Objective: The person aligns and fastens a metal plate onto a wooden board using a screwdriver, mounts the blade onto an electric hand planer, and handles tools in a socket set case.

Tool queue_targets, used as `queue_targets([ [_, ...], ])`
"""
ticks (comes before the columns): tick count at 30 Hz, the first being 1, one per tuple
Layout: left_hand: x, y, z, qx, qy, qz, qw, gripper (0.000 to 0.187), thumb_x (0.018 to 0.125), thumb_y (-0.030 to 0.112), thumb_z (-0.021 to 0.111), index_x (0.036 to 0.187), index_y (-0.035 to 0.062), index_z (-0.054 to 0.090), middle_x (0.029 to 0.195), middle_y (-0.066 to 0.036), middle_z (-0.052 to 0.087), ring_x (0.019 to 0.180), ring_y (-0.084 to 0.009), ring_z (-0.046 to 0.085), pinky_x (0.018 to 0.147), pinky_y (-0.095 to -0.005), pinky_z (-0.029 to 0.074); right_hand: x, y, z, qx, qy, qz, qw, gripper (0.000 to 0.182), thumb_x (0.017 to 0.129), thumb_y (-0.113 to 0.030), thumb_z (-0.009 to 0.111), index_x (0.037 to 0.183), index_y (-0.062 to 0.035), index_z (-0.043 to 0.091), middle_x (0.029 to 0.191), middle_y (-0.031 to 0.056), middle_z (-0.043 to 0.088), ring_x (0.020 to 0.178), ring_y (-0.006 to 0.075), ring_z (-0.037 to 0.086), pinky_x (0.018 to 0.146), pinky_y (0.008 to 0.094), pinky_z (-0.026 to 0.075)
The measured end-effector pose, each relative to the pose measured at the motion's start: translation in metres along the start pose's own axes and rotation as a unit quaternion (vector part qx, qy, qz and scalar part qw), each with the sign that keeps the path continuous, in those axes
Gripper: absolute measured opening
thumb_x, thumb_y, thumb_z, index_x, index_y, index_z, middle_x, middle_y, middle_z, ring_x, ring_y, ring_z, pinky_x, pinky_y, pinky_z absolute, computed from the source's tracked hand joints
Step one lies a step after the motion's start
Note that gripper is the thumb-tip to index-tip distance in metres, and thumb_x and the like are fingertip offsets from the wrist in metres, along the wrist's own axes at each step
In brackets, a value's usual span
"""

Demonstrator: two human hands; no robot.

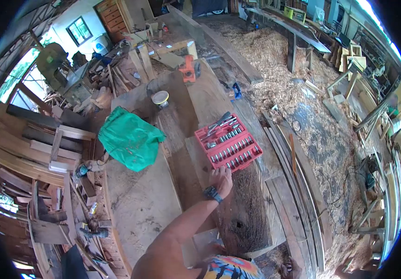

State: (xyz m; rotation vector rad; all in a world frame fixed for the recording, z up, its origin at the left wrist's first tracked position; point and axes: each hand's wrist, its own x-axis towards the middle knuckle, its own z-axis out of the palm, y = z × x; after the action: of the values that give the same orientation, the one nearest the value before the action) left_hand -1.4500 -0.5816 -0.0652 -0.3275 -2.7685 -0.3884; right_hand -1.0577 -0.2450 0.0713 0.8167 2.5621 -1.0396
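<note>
An open red case (230, 144) of sockets and drive tools lies on the wooden workbench. Rows of silver sockets fill its near half, and a dark-handled tool rests across its far half. My left hand (222, 182), with a watch on the wrist, is at the case's near left edge, its fingers bent against the rim. Any small piece under the fingertips is hidden. My right hand cannot be seen. Left of the case lies a green cloth or bag (130, 138).
A round tin (160, 98) and an orange tool (188, 69) stand farther back on the bench. Long boards (298, 186) run along its right side. Wood shavings (275, 60) cover the floor, and stacked timber (28, 149) lies at the left.
</note>
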Motion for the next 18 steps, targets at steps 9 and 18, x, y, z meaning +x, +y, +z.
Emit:
queue_targets([
  [9, 0.003, -0.011, 0.008, 0.054, -0.028, 0.073, 0.995, 0.017, 0.098, 0.016, 0.052, 0.100, 0.0069, 0.066, 0.095, -0.013, 0.068, 0.084, -0.0311, 0.071, 0.075, -0.0481, 0.054, 0.006, 0.003, 0.007, -0.055, 0.068, -0.123, 0.989, 0.043, 0.092, -0.008, 0.073, 0.134, -0.0003, 0.067, 0.112, 0.0252, 0.074, 0.100, 0.0362, 0.073, 0.088, 0.0432, 0.057],
  [18, -0.042, 0.039, -0.038, -0.023, -0.120, 0.046, 0.991, 0.012, 0.093, 0.017, 0.059, 0.097, 0.0066, 0.065, 0.094, -0.013, 0.069, 0.084, -0.0306, 0.073, 0.075, -0.0447, 0.058, -0.013, -0.034, -0.011, -0.013, 0.025, 0.002, 1.000, 0.044, 0.095, -0.011, 0.074, 0.137, -0.0020, 0.066, 0.103, 0.0212, 0.077, 0.090, 0.0294, 0.076, 0.079, 0.0385, 0.059],
])
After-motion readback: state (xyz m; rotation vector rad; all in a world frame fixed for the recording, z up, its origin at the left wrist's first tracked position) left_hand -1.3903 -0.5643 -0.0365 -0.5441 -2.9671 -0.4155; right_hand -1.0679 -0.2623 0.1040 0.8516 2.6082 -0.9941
